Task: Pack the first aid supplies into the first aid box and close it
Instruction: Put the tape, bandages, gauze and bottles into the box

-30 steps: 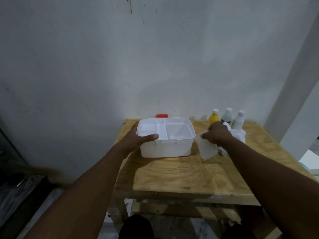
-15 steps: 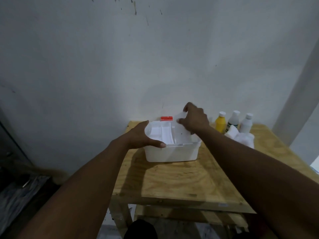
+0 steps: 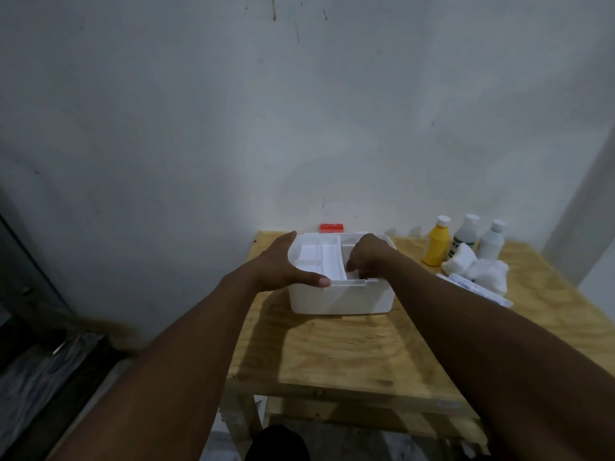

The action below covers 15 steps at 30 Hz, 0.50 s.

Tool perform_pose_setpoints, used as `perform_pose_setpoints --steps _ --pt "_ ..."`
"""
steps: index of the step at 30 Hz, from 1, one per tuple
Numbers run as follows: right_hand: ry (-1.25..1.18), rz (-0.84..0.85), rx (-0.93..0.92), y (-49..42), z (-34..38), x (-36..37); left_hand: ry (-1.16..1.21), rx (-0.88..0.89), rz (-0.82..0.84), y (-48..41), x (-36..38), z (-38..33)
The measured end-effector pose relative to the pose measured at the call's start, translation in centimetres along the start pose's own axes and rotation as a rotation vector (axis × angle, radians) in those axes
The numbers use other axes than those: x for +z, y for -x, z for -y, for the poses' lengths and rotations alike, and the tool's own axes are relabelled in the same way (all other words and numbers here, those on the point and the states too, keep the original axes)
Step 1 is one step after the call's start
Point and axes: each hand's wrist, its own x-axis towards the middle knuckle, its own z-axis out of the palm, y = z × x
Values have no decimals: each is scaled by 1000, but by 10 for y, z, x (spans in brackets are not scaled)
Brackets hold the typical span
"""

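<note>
The white first aid box (image 3: pixel 339 299) stands open at the back of the wooden table (image 3: pixel 332 357), with a divided tray inside and a red latch (image 3: pixel 331 227) behind it. My left hand (image 3: pixel 283 264) grips the box's left rim, thumb along the front edge. My right hand (image 3: pixel 369 257) is down in the right compartment with its fingers curled; the white packet it carried is hidden beneath it. To the right stand a yellow bottle (image 3: pixel 436 242) and two white bottles (image 3: pixel 466 236) (image 3: pixel 492 241), with white cotton rolls (image 3: pixel 479 269) and a long white pack (image 3: pixel 476 289) in front.
The table stands against a grey wall. Its near edge runs across the lower middle of the view, with a shelf underneath. On the left the floor drops away beside dark clutter. The supplies crowd the table's back right corner.
My right hand lifted a white packet from beside the bottles, carried it left over the box and lowered it into the right compartment. My left hand stayed on the box's rim.
</note>
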Motion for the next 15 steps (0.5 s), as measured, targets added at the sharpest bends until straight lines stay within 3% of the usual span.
perform_pose_setpoints --steps 15 --pt "208 86 -61 -15 2 12 -23 -15 16 -1 0 6"
